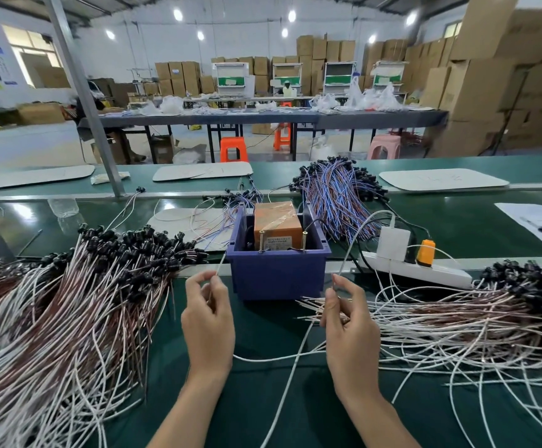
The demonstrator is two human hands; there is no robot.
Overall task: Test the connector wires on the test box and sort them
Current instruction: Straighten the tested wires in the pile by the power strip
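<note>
A blue plastic bin (276, 273) stands on the green bench and holds the orange test box (277, 229), from which two upright brass screws stick up. My left hand (208, 321) pinches the end of a thin white wire (219, 268) just left of the bin. My right hand (348, 324) pinches another white wire end (344, 263) just right of the bin. A big heap of white and brown connector wires (69, 305) with black plugs lies at the left. A second such heap (476, 321) spreads out at the right.
A white power strip (424, 270) with a white adapter and an orange plug lies right of the bin. Blue and brown wires (337, 195) are piled behind it. Papers (541, 221) lie at the far right. A metal post (85, 92) rises at the left.
</note>
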